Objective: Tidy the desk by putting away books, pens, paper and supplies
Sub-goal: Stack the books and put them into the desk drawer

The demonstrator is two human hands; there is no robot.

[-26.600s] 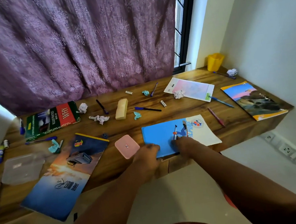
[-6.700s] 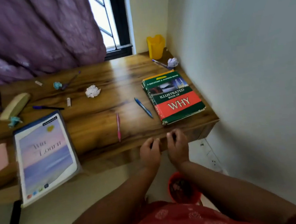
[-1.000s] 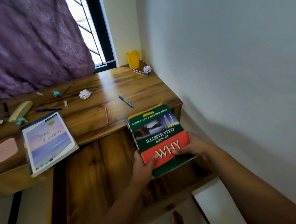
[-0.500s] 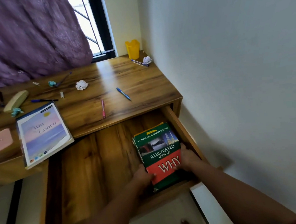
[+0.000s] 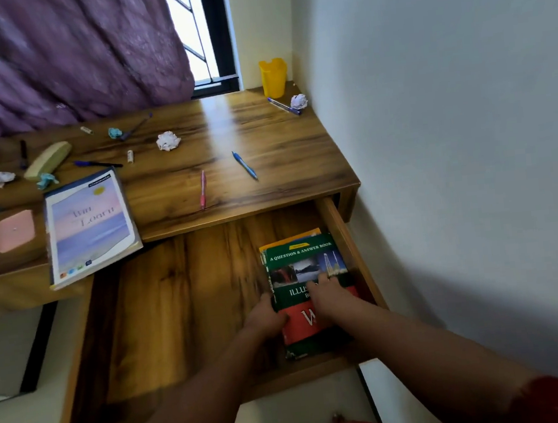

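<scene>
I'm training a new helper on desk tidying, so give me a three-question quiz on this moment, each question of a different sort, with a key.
1. True or false: the green and red book lies in the open drawer, at its right end.
2. Multiple choice: what stands at the desk's far right corner? A) yellow cup B) glass jar C) desk lamp
3. Fill in: the right hand rests on the book's ____.

Key
1. True; the left hand holds its left edge.
2. A; a crumpled paper ball and a pen lie beside it.
3. Cover; its fingers lie on top.
</scene>
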